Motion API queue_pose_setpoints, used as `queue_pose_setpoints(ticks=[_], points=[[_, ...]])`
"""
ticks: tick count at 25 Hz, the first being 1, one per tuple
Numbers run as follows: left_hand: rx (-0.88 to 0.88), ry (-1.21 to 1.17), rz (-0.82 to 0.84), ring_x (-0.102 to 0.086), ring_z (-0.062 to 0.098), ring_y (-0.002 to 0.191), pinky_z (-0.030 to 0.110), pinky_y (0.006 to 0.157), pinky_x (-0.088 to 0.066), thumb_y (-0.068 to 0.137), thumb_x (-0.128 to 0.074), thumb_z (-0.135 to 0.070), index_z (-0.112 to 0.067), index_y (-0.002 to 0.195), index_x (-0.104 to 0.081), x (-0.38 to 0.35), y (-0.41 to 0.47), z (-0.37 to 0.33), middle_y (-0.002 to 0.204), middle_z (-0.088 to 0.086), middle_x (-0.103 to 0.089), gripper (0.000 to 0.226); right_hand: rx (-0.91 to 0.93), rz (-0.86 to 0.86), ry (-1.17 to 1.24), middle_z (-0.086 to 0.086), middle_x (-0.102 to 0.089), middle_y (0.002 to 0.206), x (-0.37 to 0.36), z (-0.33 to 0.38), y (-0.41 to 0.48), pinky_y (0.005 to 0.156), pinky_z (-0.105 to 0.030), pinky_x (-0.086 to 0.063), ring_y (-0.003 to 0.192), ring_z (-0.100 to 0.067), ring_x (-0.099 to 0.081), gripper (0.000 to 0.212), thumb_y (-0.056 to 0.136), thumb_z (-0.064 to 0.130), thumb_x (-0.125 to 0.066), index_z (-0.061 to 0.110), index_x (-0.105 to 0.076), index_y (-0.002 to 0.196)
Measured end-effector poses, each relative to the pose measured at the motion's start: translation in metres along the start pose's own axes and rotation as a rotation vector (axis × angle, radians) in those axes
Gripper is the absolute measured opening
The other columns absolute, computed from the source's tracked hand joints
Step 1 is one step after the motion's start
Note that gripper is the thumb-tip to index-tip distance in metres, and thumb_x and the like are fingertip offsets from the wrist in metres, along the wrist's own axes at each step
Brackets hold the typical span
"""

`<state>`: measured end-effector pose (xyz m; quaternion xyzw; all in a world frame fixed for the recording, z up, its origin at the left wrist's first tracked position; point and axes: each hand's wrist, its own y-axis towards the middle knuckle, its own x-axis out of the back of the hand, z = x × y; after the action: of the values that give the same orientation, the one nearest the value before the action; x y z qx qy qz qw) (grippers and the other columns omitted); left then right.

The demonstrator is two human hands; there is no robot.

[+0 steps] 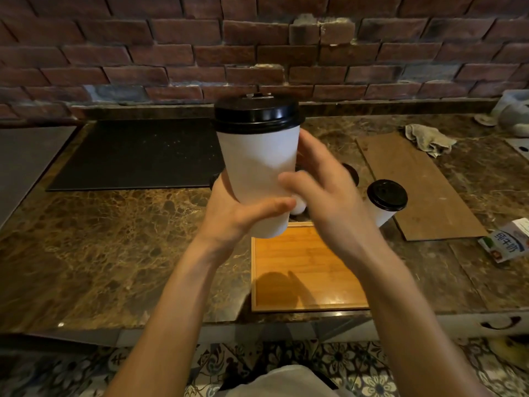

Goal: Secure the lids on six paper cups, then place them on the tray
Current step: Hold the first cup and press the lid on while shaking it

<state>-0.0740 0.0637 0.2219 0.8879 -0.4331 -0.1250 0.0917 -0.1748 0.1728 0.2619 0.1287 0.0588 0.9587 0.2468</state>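
**Lidded cup held above the tray**

The left hand (237, 213) grips the lower part of a white paper cup (257, 161), with the thumb curled across its front wall. The cup is upright and lifted clear of the surface (114, 239), above the far edge of the wooden tray (315, 253). A black lid (257, 114) sits on its rim and looks level all round.

The right hand (323, 196) is motion-blurred. Its thumb lies against the cup's right front and its fingers reach up along the right side — whether it actually clasps the cup I cannot tell.

The tray lies flat near the front edge of the marbled brown surface, and only shadow falls on its bare wood. Just right of the hands, a second lidded cup (386, 199) stands on the near end of a brown board (423, 190). Another black-lidded cup (351, 173) peeks out from behind the right hand, mostly hidden.

Further off — a black mat (137, 153) lies to the left, a crumpled cloth (429, 138) is at the far right, and a milk carton (506, 243) lies on its side near the right edge.
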Motion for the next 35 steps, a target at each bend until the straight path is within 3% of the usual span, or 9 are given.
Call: queue_pose_setpoints(ticks=[3,6,8,12,16,23,28,31,35], points=[[-0.026,0.075,-0.138,-0.068,0.009,0.094,0.021,0.075,-0.054,0.057,-0.078,-0.033,-0.017,0.115,-0.055,-0.016,0.001,0.005,0.097,-0.009,-0.070,0.064,-0.019,-0.075,-0.067,0.013,-0.051,0.130,-0.020,-0.002,-0.005,0.084,-0.016,-0.052,0.115,0.002,-0.053,0.084,0.073,0.054,-0.072,0.032,-0.031,0.144],[-0.062,0.103,-0.258,-0.064,-0.003,0.093,0.021,0.079,-0.054,0.064,-0.064,-0.042,-0.034,0.107,-0.048,-0.030,-0.001,0.011,0.096,-0.014,-0.064,0.047,-0.079,-0.206,-0.114,0.012,-0.049,0.130,-0.028,-0.004,0.001,0.090,-0.024,-0.055,0.119,-0.006,-0.052,0.101,0.065,0.058,-0.080,0.026,-0.028,0.145],[-0.092,0.153,-0.274,-0.062,-0.007,0.093,0.018,0.083,-0.052,0.071,-0.064,-0.033,-0.037,0.104,-0.046,-0.034,0.001,0.013,0.099,-0.016,-0.060,0.038,-0.092,-0.272,-0.149,0.011,-0.050,0.126,-0.030,-0.005,0.007,0.092,-0.030,-0.054,0.118,-0.009,-0.052,0.104,0.061,0.059,-0.081,0.022,-0.030,0.143],[-0.139,0.254,-0.220,-0.063,-0.007,0.093,0.011,0.079,-0.050,0.079,-0.068,0.004,-0.029,0.106,-0.050,-0.033,0.006,0.020,0.099,-0.014,-0.060,0.046,-0.059,-0.360,-0.151,0.016,-0.054,0.116,-0.025,-0.007,0.014,0.083,-0.020,-0.054,0.108,-0.003,-0.056,0.098,0.059,0.053,-0.086,0.023,-0.038,0.138],[-0.112,0.312,-0.160,-0.064,-0.007,0.088,0.008,0.073,-0.049,0.075,-0.069,0.008,-0.011,0.107,-0.056,-0.030,0.007,0.021,0.096,-0.011,-0.063,0.040,-0.068,-0.373,-0.167,0.010,-0.057,0.122,-0.021,-0.009,0.015,0.089,-0.032,-0.055,0.112,-0.009,-0.057,0.096,0.058,0.052,-0.087,0.022,-0.041,0.137],[-0.014,0.307,-0.032,-0.066,-0.004,0.083,0.009,0.066,-0.050,0.068,-0.075,0.005,-0.025,0.096,-0.060,-0.017,0.009,0.011,0.085,-0.019,-0.071,0.043,-0.039,-0.327,-0.147,0.008,-0.060,0.122,-0.011,-0.006,0.018,0.091,-0.037,-0.054,0.112,-0.010,-0.058,0.091,0.059,0.046,-0.089,0.023,-0.045,0.135],[0.074,0.221,0.038,-0.067,0.009,0.090,0.017,0.072,-0.052,0.060,-0.082,-0.012,-0.009,0.111,-0.059,-0.011,0.007,0.006,0.098,-0.002,-0.069,0.056,-0.054,-0.218,-0.013,0.007,-0.063,0.115,-0.001,-0.004,0.018,0.083,-0.032,-0.058,0.104,-0.007,-0.063,0.082,0.060,0.038,-0.089,0.021,-0.050,0.131],[0.140,0.156,0.155,-0.068,0.010,0.086,0.018,0.069,-0.051,0.058,-0.082,-0.021,-0.014,0.103,-0.063,-0.006,0.007,0.003,0.089,-0.005,-0.071,0.048,-0.076,-0.093,0.103,0.002,-0.067,0.106,0.008,-0.004,0.019,0.073,-0.023,-0.056,0.096,-0.009,-0.067,0.070,0.061,0.033,-0.083,0.017,-0.057,0.124],[0.218,0.128,0.258,-0.068,0.010,0.090,0.017,0.071,-0.051,0.060,-0.078,-0.029,-0.017,0.106,-0.062,-0.002,0.009,0.000,0.092,-0.006,-0.072,0.050,-0.067,0.024,0.183,0.000,-0.069,0.097,0.017,-0.007,0.019,0.071,-0.023,-0.055,0.092,-0.012,-0.069,0.051,0.068,0.024,-0.079,0.015,-0.062,0.116]])
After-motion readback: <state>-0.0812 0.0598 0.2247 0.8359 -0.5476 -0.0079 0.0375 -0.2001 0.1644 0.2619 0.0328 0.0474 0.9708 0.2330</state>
